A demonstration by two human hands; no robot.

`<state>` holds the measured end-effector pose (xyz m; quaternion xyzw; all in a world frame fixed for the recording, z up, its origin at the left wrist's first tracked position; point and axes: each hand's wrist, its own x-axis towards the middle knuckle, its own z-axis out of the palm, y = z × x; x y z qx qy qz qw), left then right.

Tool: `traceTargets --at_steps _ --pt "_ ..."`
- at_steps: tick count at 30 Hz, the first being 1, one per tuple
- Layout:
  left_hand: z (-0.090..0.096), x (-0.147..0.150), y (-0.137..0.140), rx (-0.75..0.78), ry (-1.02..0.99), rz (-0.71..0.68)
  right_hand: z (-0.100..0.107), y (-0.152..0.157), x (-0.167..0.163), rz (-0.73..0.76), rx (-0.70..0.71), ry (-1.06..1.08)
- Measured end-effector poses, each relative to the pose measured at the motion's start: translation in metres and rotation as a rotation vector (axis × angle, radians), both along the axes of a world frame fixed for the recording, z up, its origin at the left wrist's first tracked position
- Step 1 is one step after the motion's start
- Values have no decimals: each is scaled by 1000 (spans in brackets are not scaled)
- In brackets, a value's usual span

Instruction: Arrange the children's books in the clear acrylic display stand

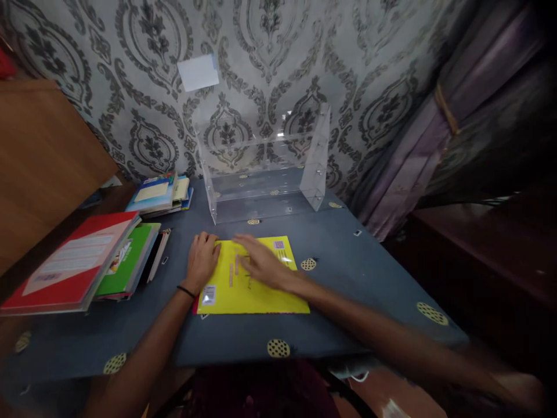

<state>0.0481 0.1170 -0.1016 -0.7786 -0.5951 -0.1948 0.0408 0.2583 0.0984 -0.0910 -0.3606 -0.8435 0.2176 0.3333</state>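
Note:
A yellow book (pixel 261 297) lies flat on the cloth-covered table, a barcode sticker near its lower left corner. A strip of pink-red shows under its left and lower edges. My left hand (pixel 203 261), a dark band at the wrist, rests along the book's left edge with its fingers lying forward. Across the middle of the cover reaches my right hand (pixel 263 264), fingers stretched out and slightly blurred; nothing is seen in its grasp. Whether the right fingertips touch the cover, I cannot tell.
Behind the book stands a clear acrylic rack (pixel 313 168). To the left are a red book (pixel 82 255), a green book (pixel 130 255) and a stack of books (pixel 154 194). A wooden panel (pixel 47 157) rises at far left; a purple curtain (pixel 409 157) hangs right.

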Motion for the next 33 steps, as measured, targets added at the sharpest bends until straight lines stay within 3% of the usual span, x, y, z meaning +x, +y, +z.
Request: traceTargets --at_steps 3,6,16,20,24,29,33 --pt "-2 1 -6 -4 -6 17 -5 -20 -32 147 -12 -202" --pt "-2 1 -6 -10 -9 17 -13 -22 -39 126 3 -335" --pt "1 3 -4 -33 -3 59 -23 -9 45 -228 88 -534" --pt "5 5 -6 -1 80 90 -28 -8 65 -346 135 -573" --pt "9 25 -12 43 175 -106 -29 -6 68 -353 162 -569" --pt "5 68 -22 -114 163 -439 -30 -1 71 -351 190 -513" --pt "5 71 -23 -164 179 -429 -31 1 73 -341 208 -498"
